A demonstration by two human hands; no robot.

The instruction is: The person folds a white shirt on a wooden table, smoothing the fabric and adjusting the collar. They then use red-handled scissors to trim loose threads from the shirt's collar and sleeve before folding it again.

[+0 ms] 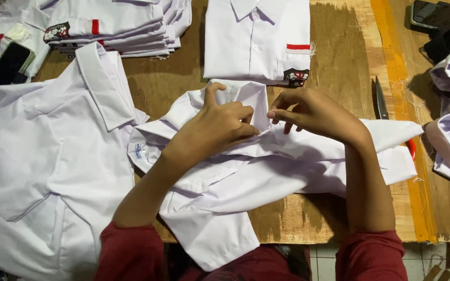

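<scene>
Two hands work at the collar of a white shirt (266,171) lying crumpled on the wooden table (339,62). Left hand (212,130) pinches the collar; right hand (313,112) pinches beside it. Scissors (380,99) lie near.

Worn wooden table (339,67) w/ an orange strip down the right side. On it: white shirt (246,171) in the middle, folded white shirt (259,36) behind, stack of folded shirts (126,26) top left, scissors (380,99), 2 phones (427,13) (9,62).
</scene>
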